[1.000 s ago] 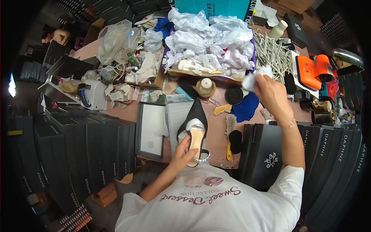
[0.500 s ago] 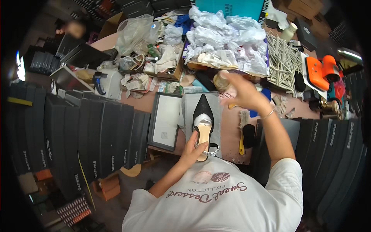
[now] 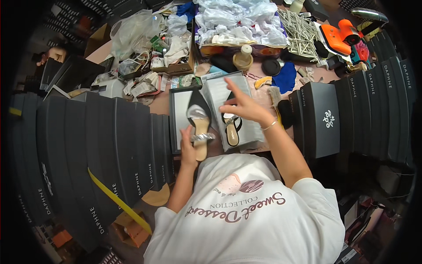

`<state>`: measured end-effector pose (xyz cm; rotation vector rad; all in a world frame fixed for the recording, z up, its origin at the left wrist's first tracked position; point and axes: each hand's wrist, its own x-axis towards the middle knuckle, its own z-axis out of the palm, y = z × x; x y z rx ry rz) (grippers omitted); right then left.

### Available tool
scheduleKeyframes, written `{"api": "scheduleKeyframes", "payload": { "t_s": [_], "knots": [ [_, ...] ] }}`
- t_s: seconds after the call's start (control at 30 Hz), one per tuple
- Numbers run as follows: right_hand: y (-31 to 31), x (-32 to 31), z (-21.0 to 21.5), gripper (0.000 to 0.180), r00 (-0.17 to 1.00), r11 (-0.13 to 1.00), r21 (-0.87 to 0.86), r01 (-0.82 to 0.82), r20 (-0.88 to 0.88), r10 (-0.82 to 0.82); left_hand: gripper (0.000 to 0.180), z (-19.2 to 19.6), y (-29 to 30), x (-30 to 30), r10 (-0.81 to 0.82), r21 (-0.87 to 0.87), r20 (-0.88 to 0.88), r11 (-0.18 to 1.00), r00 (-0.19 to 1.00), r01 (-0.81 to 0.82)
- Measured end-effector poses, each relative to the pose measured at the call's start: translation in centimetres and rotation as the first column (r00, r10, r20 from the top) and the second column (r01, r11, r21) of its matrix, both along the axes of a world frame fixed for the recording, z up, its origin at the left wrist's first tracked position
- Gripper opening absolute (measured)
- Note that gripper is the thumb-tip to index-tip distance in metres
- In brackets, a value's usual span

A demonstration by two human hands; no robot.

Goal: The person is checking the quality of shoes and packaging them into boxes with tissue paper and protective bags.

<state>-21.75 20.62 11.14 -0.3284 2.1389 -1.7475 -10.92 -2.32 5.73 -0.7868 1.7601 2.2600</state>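
Observation:
My left hand (image 3: 188,147) grips a black pointed slingback shoe (image 3: 201,125) by its side; its strap is silvery and sparkling, its insole beige, and white stuffing fills the toe. That shoe is over the right edge of a dark shoebox part with a white inside (image 3: 174,119). Fingers spread, my right hand (image 3: 246,107) hovers over a second, matching shoe (image 3: 232,135), which lies on pale tissue in a grey box (image 3: 252,138). My right hand hides this shoe's middle; whether the fingertips touch it I cannot tell.
Beyond the box stand a cream-coloured jar (image 3: 243,59), a black round lid-like disc (image 3: 271,67) and a blue cloth (image 3: 285,77). Dark shoeboxes (image 3: 127,141) line the left, more boxes (image 3: 321,119) the right. White crumpled bags (image 3: 239,24) fill a tray at the back.
My left hand has carried its shoe leftward off the tissue-lined box. My right hand has come away from the jar, down over that box, where the second shoe now shows. The view has shifted.

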Motion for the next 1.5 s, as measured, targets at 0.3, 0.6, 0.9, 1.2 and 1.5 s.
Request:
{"api": "scheduleKeyframes", "payload": {
  "t_s": [0.3,0.6,0.9,1.2,1.5],
  "knots": [
    [2.2,9.8,-8.4,0.064,0.941,0.969,0.190,0.156,0.271,-0.204,0.070,-8.7,-5.3,-0.5,0.164,-0.153,0.138,0.978,0.977,-0.142],
    [4.8,10.9,-5.0,0.034,0.989,0.953,0.301,-0.024,0.147,-0.022,0.095,-8.9,-1.6,-1.1,-0.408,-0.931,0.238,0.161,0.881,0.326],
    [17.9,7.5,-11.9,0.056,0.893,0.442,0.776,0.450,-0.380,-0.241,0.090,-8.3,0.2,-2.9,-0.258,-0.882,0.426,0.095,0.867,0.461],
    [17.3,5.0,-11.3,0.049,0.821,0.596,0.565,0.570,-0.412,-0.396,0.081,2.8,-3.4,-3.2,-0.126,0.015,-0.132,0.991,0.983,0.129],
    [19.0,-12.2,-14.3,0.042,0.836,0.384,0.756,0.531,-0.540,-0.093,0.062,7.4,7.6,-3.1,-0.180,0.478,-0.194,0.841,0.964,0.253]
  ]
}}
